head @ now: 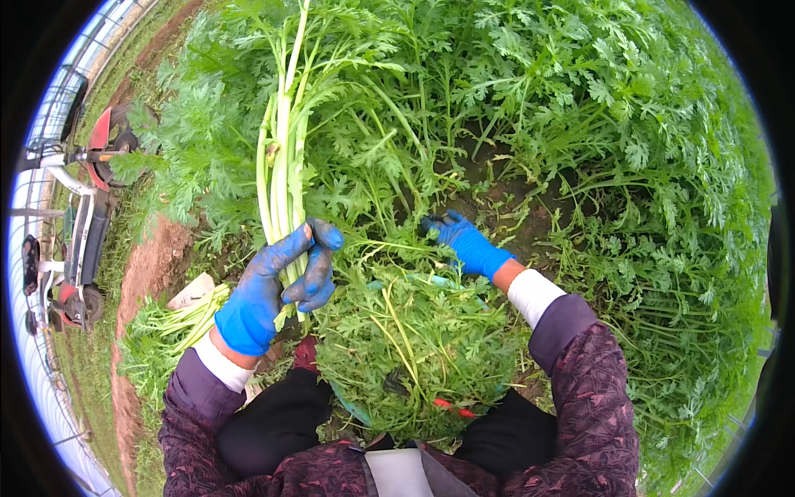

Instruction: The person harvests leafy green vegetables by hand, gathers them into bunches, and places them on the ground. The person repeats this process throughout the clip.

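Observation:
My left hand [295,267], in a soiled blue glove, grips a bunch of pale green stalks [282,161] that looks like crown daisy greens. The bunch stands with its cut ends down and its leaves pointing away from me. To the right, my gloved right hand [466,242] reaches low to the soil by the base of the standing plants [428,124]. Its fingertips are partly hidden there, so I cannot tell whether they hold anything. Between my knees is a round turquoise-rimmed container [351,407] heaped with leafy trimmings [428,329]. A red object [453,407], perhaps a tool handle, lies on the heap.
Cut stalks [199,317] lie in a pile at the left, beside a pale scrap [191,291]. Dense tall greens [677,186] rise ahead and at the right. A scooter-like vehicle [84,230] stands on the grass path, near the plastic greenhouse wall [34,373].

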`<state>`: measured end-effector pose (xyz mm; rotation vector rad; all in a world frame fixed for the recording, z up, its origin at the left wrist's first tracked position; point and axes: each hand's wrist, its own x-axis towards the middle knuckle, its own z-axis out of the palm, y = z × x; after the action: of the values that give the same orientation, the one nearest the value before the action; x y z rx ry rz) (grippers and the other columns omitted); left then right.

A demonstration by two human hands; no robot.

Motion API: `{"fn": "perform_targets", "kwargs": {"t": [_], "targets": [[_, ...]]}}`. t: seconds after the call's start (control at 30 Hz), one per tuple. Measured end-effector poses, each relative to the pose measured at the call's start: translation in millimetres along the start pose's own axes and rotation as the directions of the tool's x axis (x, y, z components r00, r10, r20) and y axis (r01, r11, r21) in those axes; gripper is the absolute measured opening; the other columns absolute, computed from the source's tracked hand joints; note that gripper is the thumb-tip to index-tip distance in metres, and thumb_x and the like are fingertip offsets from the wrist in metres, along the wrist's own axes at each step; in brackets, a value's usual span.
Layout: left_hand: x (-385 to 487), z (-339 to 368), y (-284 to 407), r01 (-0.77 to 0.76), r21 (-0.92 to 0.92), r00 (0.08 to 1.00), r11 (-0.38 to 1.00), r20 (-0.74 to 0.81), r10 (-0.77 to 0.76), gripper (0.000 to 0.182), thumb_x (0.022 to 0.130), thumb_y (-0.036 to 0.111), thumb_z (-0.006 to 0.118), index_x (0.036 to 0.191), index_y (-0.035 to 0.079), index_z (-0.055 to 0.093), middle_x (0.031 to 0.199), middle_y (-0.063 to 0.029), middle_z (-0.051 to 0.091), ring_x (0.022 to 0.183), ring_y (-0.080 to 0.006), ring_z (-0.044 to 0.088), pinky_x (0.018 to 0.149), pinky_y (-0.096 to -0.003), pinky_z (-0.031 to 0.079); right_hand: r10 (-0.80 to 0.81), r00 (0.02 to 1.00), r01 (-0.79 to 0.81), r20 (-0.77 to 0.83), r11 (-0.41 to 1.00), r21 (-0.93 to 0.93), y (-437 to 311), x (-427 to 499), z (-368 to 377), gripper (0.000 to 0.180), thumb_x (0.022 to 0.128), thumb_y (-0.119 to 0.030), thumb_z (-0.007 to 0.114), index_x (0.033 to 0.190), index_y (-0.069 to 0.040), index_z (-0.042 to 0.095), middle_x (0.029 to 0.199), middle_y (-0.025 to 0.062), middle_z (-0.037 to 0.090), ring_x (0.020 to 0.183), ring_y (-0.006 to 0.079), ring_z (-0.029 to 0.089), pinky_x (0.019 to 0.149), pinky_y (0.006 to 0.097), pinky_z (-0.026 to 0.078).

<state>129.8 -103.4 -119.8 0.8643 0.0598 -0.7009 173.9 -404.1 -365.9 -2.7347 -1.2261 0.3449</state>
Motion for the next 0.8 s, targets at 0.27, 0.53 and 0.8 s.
{"fn": "perform_targets", "kwargs": {"t": [0.27, 0.53, 0.8], "targets": [[0.8, 3.4, -4.5, 0.02, 0.004, 0.999, 1.0, -0.035, -0.02, 0.034, 0.1, 0.031, 0.046, 0.11, 0.0, 0.058, 0.067, -0.0043, 0.054, 0.041, -0.0055, 0.031, 0.044, -0.024, 0.032, 0.055, 0.993, 0.025, -0.109, 0.782, 0.623, -5.9, 13.2, 44.2, 0.025, 0.08, -0.008, 0.06, 0.104, 0.0, 0.06, 0.082, 0.0176, 0.062, 0.074, 0.0334, 0.06, 0.063, 0.0431, 0.048], [-4.9, 1.4, -5.2, 0.022, 0.01, 0.999, 1.0, -0.043, -0.022, 0.035, 0.101, 0.031, 0.045, 0.112, 0.0, 0.057, 0.068, -0.004, 0.055, 0.041, -0.0058, 0.031, 0.044, -0.0242, 0.033, 0.65, 0.737, -0.166, 0.187, -0.094, 0.982, -10.1, 5.1, -22.8, 0.019, 0.092, -0.015, 0.055, 0.091, 0.003, 0.06, 0.072, 0.0093, 0.056, 0.059, 0.0236, 0.056, 0.058, 0.0389, 0.047], [-3.8, 2.2, 0.5, 0.019, -0.01, 1.0, 1.0, 0.012, -0.019, 0.035, 0.101, 0.03, 0.045, 0.113, -0.001, 0.057, 0.069, -0.004, 0.056, 0.042, -0.0054, 0.033, 0.044, -0.024, 0.034, 0.28, 0.954, -0.271, 0.104, 0.663, 0.698, -25.0, 33.8, -27.9, 0.034, 0.079, -0.014, 0.063, 0.109, 0.002, 0.057, 0.091, 0.0254, 0.064, 0.082, 0.0385, 0.063, 0.075, 0.0436, 0.051]]}}
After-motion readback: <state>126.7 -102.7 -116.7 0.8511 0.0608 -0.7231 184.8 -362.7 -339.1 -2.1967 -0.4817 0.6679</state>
